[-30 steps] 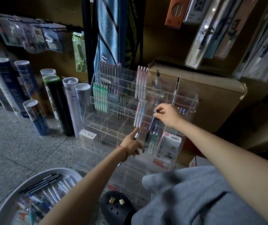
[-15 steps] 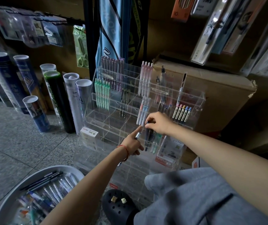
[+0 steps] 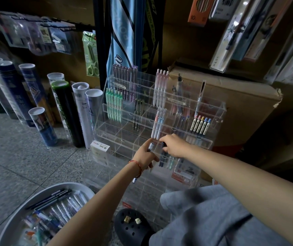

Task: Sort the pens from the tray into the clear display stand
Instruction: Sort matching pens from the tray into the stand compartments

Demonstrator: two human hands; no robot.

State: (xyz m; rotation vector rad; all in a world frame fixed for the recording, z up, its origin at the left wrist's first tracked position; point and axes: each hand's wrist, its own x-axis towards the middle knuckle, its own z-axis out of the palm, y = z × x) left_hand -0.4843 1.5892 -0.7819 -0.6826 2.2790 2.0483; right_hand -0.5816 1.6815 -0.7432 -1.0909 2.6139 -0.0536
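Note:
The clear display stand [image 3: 218,107] rises in tiers on the floor, with green, purple, pink and patterned pens standing in its compartments. My left hand [image 3: 146,155] grips a clear pen [image 3: 150,147] whose lower end shows below my wrist, in front of a lower middle compartment. My right hand [image 3: 175,145] pinches the top of a dark blue pen [image 3: 162,158] that stands in a lower compartment beside several dark and pale green pens. A round grey tray [image 3: 14,219] with several loose pens lies at the bottom left.
Tall cylindrical tubes [image 3: 66,112] stand on the stone floor left of the stand. A cardboard box [image 3: 239,103] sits behind it, and packaged goods hang above. A small white box [image 3: 99,146] rests at the stand's lower left. My grey-clad knee [image 3: 213,219] and black clog [image 3: 133,228] are close below.
My right hand has dropped from an upper row to a lower compartment, taking the dark blue pen down into it. My left hand has stayed put with its pen.

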